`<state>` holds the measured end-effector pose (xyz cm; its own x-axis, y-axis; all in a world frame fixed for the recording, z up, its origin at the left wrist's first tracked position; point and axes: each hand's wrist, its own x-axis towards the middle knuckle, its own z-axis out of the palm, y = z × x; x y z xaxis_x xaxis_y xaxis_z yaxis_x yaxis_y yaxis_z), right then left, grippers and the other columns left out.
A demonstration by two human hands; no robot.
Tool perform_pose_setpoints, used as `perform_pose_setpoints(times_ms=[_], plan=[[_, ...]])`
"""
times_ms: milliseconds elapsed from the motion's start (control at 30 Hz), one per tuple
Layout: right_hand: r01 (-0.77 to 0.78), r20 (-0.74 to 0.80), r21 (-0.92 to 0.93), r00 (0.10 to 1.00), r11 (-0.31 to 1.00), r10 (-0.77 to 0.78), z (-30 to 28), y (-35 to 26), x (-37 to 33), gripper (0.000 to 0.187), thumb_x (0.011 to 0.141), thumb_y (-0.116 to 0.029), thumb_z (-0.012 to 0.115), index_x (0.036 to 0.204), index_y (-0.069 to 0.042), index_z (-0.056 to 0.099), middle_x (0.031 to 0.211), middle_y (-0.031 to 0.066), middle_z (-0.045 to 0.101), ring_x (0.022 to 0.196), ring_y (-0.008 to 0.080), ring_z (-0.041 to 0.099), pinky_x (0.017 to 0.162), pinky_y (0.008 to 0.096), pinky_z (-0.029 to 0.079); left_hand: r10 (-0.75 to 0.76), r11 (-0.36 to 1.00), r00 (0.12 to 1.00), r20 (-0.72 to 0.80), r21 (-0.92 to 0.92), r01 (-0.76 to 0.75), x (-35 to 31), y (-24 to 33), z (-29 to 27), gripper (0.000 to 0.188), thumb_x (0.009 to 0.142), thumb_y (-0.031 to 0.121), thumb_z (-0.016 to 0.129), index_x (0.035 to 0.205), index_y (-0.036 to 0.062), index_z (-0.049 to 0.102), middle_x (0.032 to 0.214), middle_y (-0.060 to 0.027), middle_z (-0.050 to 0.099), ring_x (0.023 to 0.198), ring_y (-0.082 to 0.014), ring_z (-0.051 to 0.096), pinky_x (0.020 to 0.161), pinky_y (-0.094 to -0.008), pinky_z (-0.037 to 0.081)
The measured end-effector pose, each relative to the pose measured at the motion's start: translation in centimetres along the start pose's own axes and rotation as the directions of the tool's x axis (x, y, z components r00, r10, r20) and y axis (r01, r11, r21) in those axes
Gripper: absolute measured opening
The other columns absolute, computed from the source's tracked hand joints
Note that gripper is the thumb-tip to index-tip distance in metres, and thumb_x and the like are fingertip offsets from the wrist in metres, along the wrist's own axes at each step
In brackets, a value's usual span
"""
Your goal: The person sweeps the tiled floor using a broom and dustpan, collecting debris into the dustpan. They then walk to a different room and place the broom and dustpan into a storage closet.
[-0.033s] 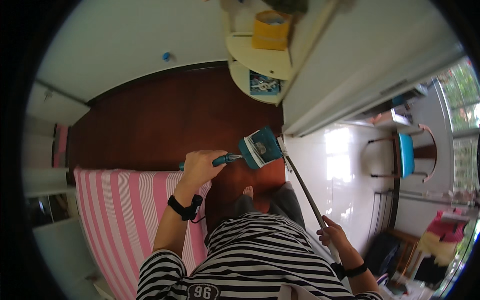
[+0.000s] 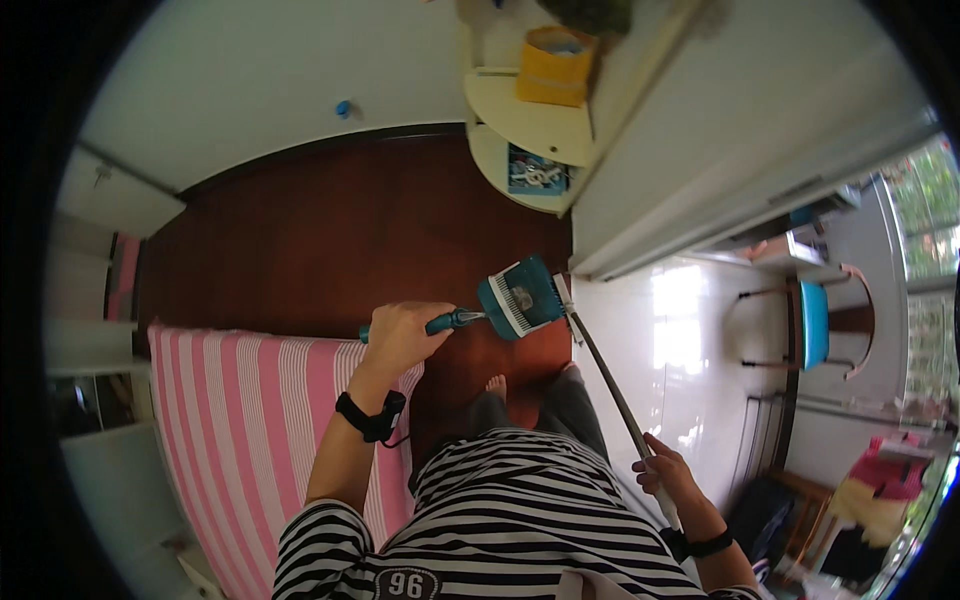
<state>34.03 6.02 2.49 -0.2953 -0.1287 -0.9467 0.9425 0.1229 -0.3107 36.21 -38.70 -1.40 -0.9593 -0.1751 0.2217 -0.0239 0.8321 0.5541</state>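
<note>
My left hand (image 2: 402,332) is closed around the teal handle of a dustpan (image 2: 541,290). The dustpan's pan is teal with a row of white comb teeth, and a small greyish clump lies in it. My right hand (image 2: 672,472) grips the long, thin handle of a broom (image 2: 608,378), whose pale end crosses the palm. The broom's narrow white head (image 2: 562,292) is at the pan's right edge; whether they touch I cannot tell. Both tools are over the boundary between the dark wooden floor (image 2: 330,240) and the shiny white floor.
On my left is a bed (image 2: 270,400) with a pink-and-white striped cover. Rounded cream shelves (image 2: 530,118) stand ahead, holding a yellow bag (image 2: 555,68) and a blue box of small items (image 2: 538,170). A white door (image 2: 740,130) is at the right, with a blue chair (image 2: 813,322) beyond.
The room's surroundings have shifted slightly in the view, the shelves a little to the right. My hands, the dustpan and the broom look almost the same, with both grips kept.
</note>
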Motion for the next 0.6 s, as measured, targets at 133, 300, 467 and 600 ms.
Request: perform_pose_setpoints(times_ms=[133, 300, 467, 600], plan=[[0.070, 0.059, -0.194, 0.997, 0.978, -0.059, 4.2, -5.4, 2.0, 0.071, 0.087, -0.002, 0.042, 0.151, -0.018, 0.017, 0.090, 0.0118, 0.056, 0.061, 0.0123, 0.044, 0.051, 0.0230, 0.039, -0.132, 0.990, 0.991, -0.029, 0.052, 0.134, -1.0, -2.6, -0.9, 0.026, 0.065, 0.013, 0.076, 0.090, 0.0118, 0.073, 0.078, -0.0066, 0.070, 0.066, -0.0237, 0.067, 0.059, -0.0330, 0.052], [0.075, 0.302, -0.222, 0.953, 0.972, -0.005, 8.6, -14.1, 6.3, 0.058, 0.091, -0.005, 0.044, 0.147, -0.013, 0.031, 0.098, 0.0090, 0.055, 0.066, 0.0093, 0.045, 0.057, 0.0213, 0.042, -0.189, 0.976, 0.963, -0.193, 0.066, 0.206, -1.3, -5.4, -1.7, 0.027, 0.064, 0.016, 0.077, 0.091, 0.0128, 0.071, 0.073, -0.0045, 0.068, 0.063, -0.0230, 0.065, 0.056, -0.0334, 0.051], [0.119, 0.494, -0.295, 0.868, 0.948, 0.045, 15.2, -23.2, 7.2, 0.055, 0.093, -0.005, 0.048, 0.145, -0.008, 0.033, 0.098, 0.0089, 0.055, 0.071, 0.0084, 0.047, 0.059, 0.0200, 0.045, -0.359, 0.913, 0.907, -0.219, 0.122, 0.390, 1.0, -5.8, -4.8, 0.028, 0.064, 0.018, 0.076, 0.092, 0.0139, 0.071, 0.071, -0.0046, 0.067, 0.064, -0.0239, 0.065, 0.056, -0.0347, 0.051], [0.235, 0.532, -0.507, 0.842, 0.829, 0.087, 21.2, -27.6, 8.3, 0.053, 0.093, -0.007, 0.052, 0.144, -0.009, 0.036, 0.099, 0.0076, 0.057, 0.075, 0.0094, 0.052, 0.063, 0.0214, 0.049, -0.417, 0.868, 0.868, -0.270, 0.165, 0.468, 1.8, -7.5, -5.9, 0.027, 0.066, 0.020, 0.075, 0.093, 0.0157, 0.072, 0.070, -0.0046, 0.067, 0.063, -0.0245, 0.065, 0.055, -0.0354, 0.050]])
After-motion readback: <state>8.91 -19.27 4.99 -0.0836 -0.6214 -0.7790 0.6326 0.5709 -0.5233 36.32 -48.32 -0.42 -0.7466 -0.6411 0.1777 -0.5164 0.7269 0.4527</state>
